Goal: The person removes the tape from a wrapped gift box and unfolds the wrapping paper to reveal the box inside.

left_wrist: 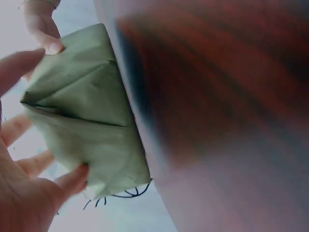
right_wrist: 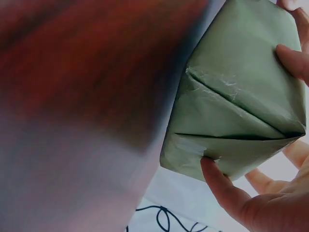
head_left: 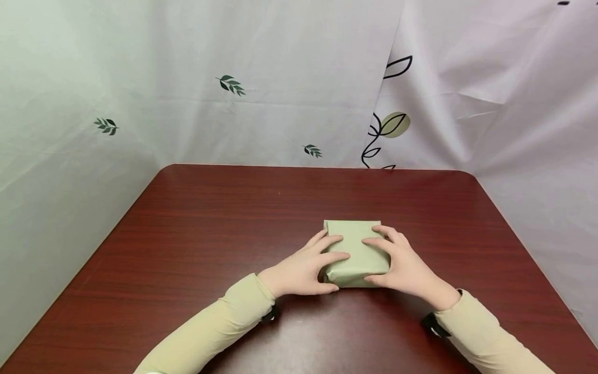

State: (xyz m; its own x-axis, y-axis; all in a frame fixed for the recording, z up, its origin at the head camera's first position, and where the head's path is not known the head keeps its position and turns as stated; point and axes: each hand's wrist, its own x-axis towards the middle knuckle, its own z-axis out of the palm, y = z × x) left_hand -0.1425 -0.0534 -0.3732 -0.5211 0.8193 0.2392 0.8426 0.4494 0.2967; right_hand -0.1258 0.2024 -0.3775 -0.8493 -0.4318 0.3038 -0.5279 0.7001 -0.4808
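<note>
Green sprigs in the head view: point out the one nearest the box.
The rightmost sprig, lowest and just above the table; the middle sprig and leftmost sprig sit higher, farther from the box.

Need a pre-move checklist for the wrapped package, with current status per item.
1. Left hand on the green package: ok, at its left side, fingers reaching over the top.
2. Right hand on the package: ok, at its right side, fingertips on top.
3. Package resting on the table: ok, appears to lie flat.
4. End folds flush: not ok, a dark gap shows along both the left-end fold and the right-end fold.
5. Flaps firmly sealed: cannot tell.
6. Underside wrapping intact: cannot tell, hidden.
</note>
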